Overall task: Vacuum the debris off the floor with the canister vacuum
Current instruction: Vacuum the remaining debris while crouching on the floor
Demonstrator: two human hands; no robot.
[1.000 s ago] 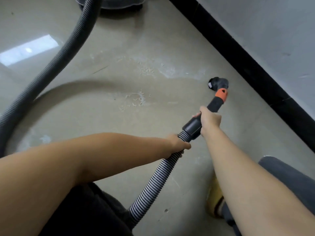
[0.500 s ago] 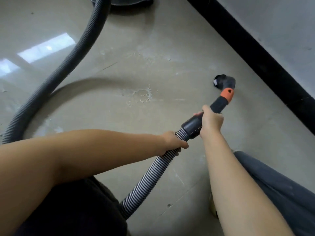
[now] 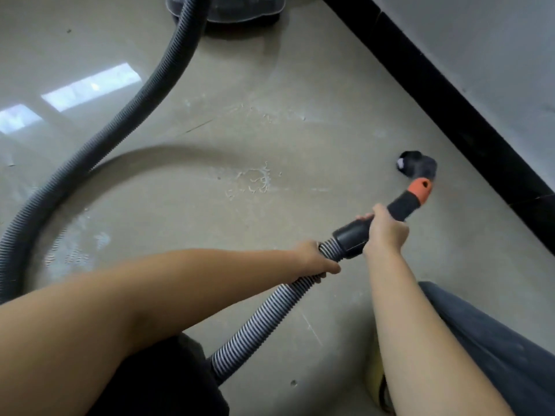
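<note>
The left hand (image 3: 310, 259) grips the ribbed hose (image 3: 270, 310) and the right hand (image 3: 386, 229) clasps the black cuff (image 3: 351, 235), holding the nozzle (image 3: 417, 166) down on the floor (image 3: 300, 70) right of pale debris (image 3: 252, 183), near the black skirting (image 3: 435, 85).

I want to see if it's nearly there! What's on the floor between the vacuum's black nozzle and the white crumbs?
Only bare floor lies between the nozzle and the nearest white crumbs, as the head view shows. They are apart, not touching.
</note>
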